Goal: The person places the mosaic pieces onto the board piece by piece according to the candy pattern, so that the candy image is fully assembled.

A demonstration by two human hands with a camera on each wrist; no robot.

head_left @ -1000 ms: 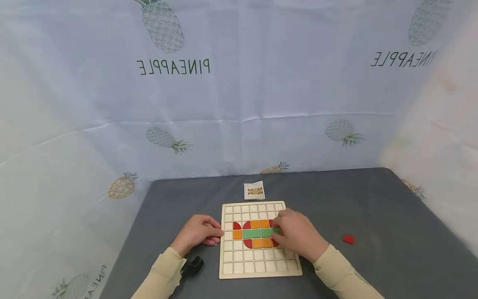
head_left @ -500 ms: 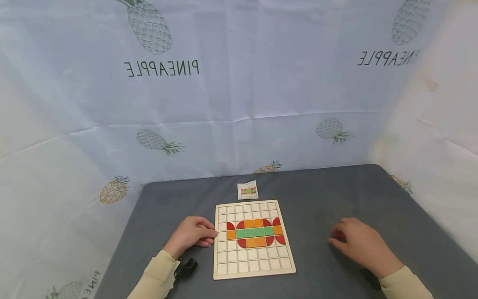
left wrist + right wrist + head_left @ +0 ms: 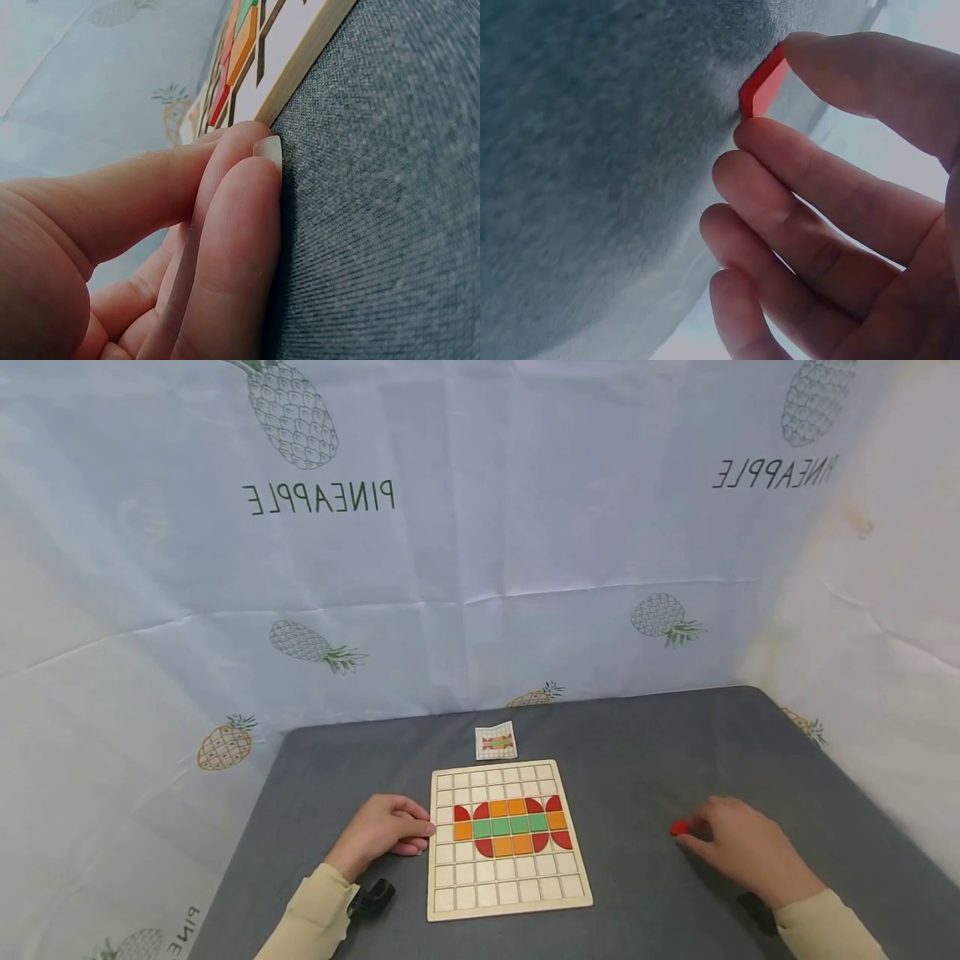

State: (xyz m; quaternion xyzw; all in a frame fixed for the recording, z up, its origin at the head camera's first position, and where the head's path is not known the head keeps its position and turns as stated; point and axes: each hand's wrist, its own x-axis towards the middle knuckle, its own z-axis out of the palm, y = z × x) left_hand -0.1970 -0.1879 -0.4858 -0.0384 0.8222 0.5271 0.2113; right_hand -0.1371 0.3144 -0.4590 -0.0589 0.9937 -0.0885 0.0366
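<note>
A pale wooden grid board point(image 3: 486, 895) lies on the table, with red, orange and green tiles set in its middle rows. My left hand point(image 3: 381, 832) holds the board's left edge; in the left wrist view the thumb and fingertips meet at the board point(image 3: 309, 67), partly hiding the contact. Well to the right of the board, my right hand point(image 3: 741, 843) pinches a red quarter-round tile point(image 3: 679, 827) between thumb and index finger. The right wrist view shows this tile point(image 3: 768, 87) at the table surface, its other fingers loosely bent below.
A small printed pattern card point(image 3: 496, 742) lies just behind the board. The dark grey table point(image 3: 622, 735) reaches back to a hanging pineapple-print cloth point(image 3: 480, 543). Black straps point(image 3: 372, 897) sit at the wrists.
My right hand has left the board's right side, moved right to the loose red tile and taken hold of it. The left hand stays at the board's edge. The view has shifted slightly right.
</note>
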